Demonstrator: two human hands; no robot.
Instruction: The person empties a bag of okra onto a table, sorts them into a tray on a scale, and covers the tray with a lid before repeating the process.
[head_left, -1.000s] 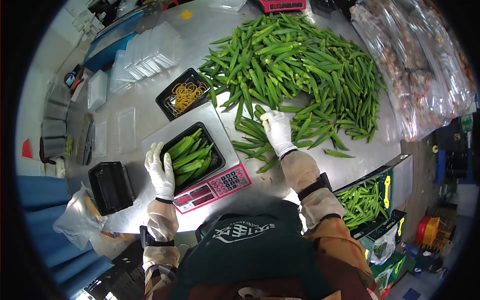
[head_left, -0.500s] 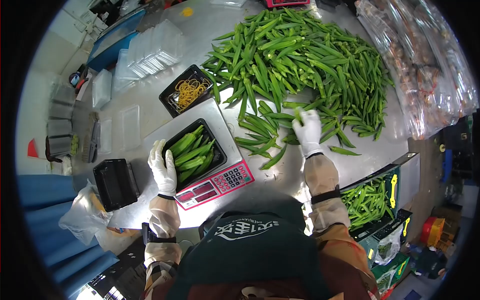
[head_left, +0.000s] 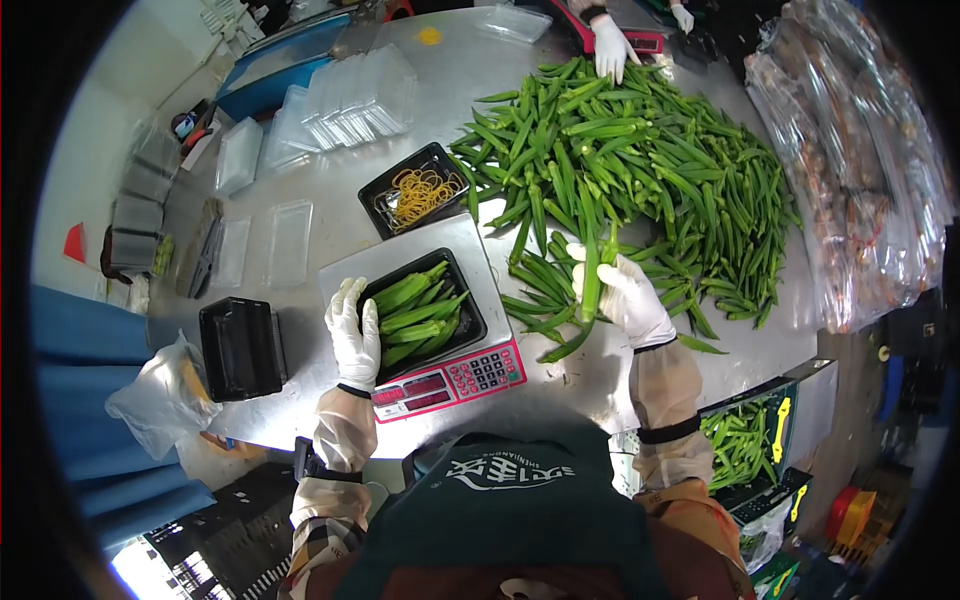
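Note:
My left hand [head_left: 354, 334], in a white glove, rests against the left side of a black tray [head_left: 470, 342] with its fingers together along the rim. Several green okra pods [head_left: 412, 308] lie in this tray, which sits on the metal plate of a red-edged scale [head_left: 450, 380]. To the right, my gloved right hand [head_left: 625, 296] is closed on okra pods [head_left: 592, 288] held upright between thumb and fingers. Behind it spreads a large pile of okra [head_left: 690, 170], with a few loose pods [head_left: 540, 290] between the scale and that hand.
Rubber bands [head_left: 420, 196] fill a small black tray behind the scale. Stacked clear lids [head_left: 360, 100] lie back left, black trays [head_left: 240, 348] at left. A co-worker's gloved hand [head_left: 612, 48] touches the pile's far edge. Plastic-wrapped bundles [head_left: 850, 170] stand right, above an okra crate [head_left: 740, 440].
My right hand has closed on okra pods and lifted them, turning upright. A co-worker's hand has come into view at the far edge of the pile. The whole view has shifted slightly.

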